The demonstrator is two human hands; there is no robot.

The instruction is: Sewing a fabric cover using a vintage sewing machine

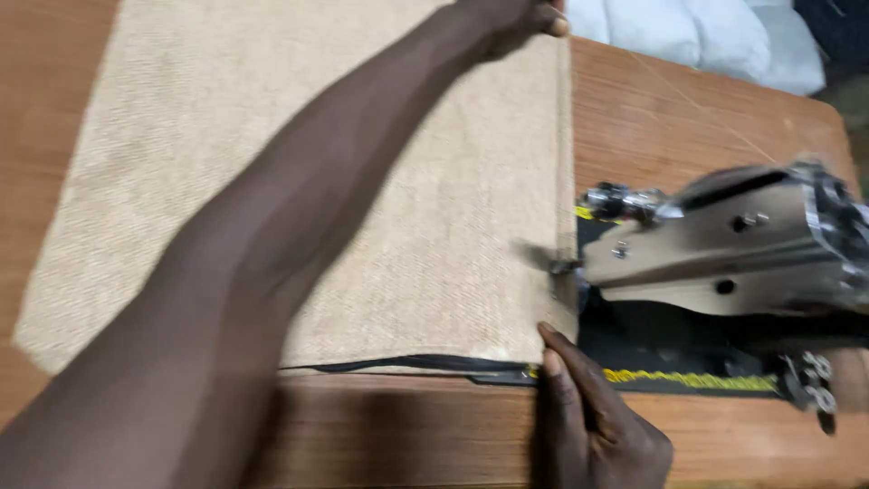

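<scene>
The left hand (507,23) is cut off by the top edge of the view, so only the knuckles and a fingertip show at the far corner of the beige woven fabric (299,172); I cannot tell whether its grip closes on the cloth or only presses it. The left forearm crosses the fabric diagonally and hides a broad strip of it. The right hand (593,421) rests at the near right corner, fingers flat and close together, fingertips touching the fabric's edge beside a dark zipper (407,365) running along the near hem. The sewing machine (733,244) is blurred, its head reaching in from the right, presser foot at the fabric's right edge. White stuffed cushions (697,36) lie beyond the wooden surface (670,118). The fabric lies flat, its stitched edge running away from the person.
</scene>
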